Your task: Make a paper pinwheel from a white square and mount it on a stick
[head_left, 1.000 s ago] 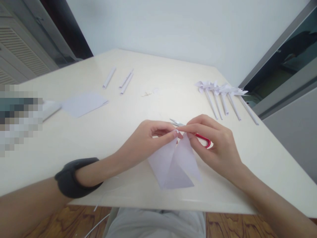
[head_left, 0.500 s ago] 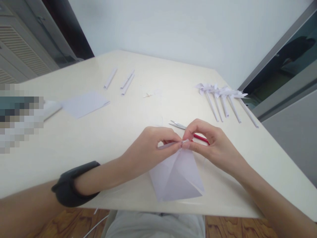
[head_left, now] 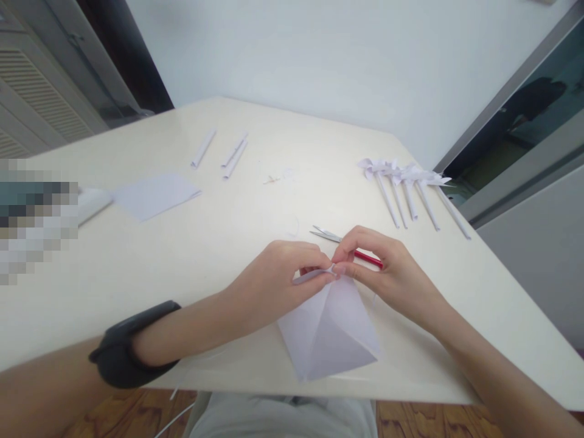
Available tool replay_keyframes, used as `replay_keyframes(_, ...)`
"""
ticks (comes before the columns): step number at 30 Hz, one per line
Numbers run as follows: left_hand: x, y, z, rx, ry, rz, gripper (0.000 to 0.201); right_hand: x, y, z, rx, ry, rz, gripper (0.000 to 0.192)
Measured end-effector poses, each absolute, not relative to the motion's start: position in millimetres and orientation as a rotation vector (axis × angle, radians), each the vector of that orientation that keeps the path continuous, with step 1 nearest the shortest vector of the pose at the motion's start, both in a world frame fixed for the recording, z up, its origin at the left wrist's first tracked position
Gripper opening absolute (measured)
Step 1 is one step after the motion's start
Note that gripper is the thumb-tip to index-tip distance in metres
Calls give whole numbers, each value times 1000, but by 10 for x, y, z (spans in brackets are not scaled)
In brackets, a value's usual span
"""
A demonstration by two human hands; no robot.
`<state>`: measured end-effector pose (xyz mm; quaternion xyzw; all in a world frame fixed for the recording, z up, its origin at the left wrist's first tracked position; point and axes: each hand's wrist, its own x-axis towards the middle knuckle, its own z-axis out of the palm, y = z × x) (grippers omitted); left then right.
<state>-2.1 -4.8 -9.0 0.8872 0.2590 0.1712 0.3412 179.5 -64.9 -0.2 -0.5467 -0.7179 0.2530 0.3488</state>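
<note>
Sitting lap: pale grey clothing [head_left: 283, 417] is showing under the near edge of the white table [head_left: 205, 243], and a white cord [head_left: 176, 420] is hanging over wood-patterned flooring [head_left: 424, 417].
Black wristband [head_left: 137, 350]: it is encircling the left wrist.
White paper sheet [head_left: 331, 340]: it is spreading over the near part of the table, creased panels narrowing toward a far end.
Left hand [head_left: 278, 280]: thumb and forefinger are gripping the sheet's far end; a paper edge is showing in the gap behind the tips, and the broad body is lying on the near side of the thumb.
Right hand [head_left: 387, 258]: thumb and forefinger are pinching the same end, right beside the left tips; the sheet is fanning out below them, while the other fingers are staying partly hidden.
Scissors [head_left: 326, 233]: they are lying just beyond the sheet, blades pointing left and slightly parted, red handle partly covered by the right hand.
Small scraps [head_left: 272, 179]: they are lying mid-table.
Flat sheets [head_left: 155, 194]: they are lying leftward, well apart from the left hand.
Paper rolls [head_left: 203, 148]: three are lying farther off, two side by side.
Paper pinwheels [head_left: 406, 176]: five are lying in a row at far right, heads overlapping.
Pale wall [head_left: 292, 55]: it is standing behind everything.
</note>
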Motion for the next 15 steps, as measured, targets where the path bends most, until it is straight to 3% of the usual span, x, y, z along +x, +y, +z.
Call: replay_keyframes(15, -35, 11, -97, 2241, 765, 421, 29, 1782, -661, -19, -1421, -1905, 552, 8)
